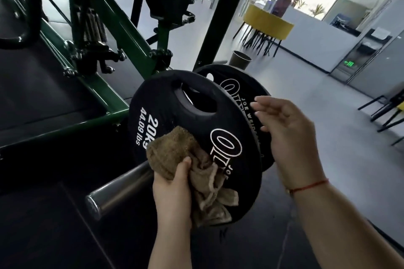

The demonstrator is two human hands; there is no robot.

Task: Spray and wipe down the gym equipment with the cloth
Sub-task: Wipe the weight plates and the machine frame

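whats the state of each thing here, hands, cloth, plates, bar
left hand: closed on the cloth, pressing it to the front plate
cloth: bunched, brown, against the plate face
right hand: open, empty, by the plates' edge
front plate: on the bar, marked 20 kg
rear plate: behind it, upright
bar: bare end sticking out

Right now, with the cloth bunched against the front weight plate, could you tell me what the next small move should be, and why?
Probably sweep the cloth up across the face of the front plate. The left hand presses it low, over the end of the 20 kg marking, so the area around the handle slot above looks untouched. The right hand is open by the plate's right edge and could steady it.
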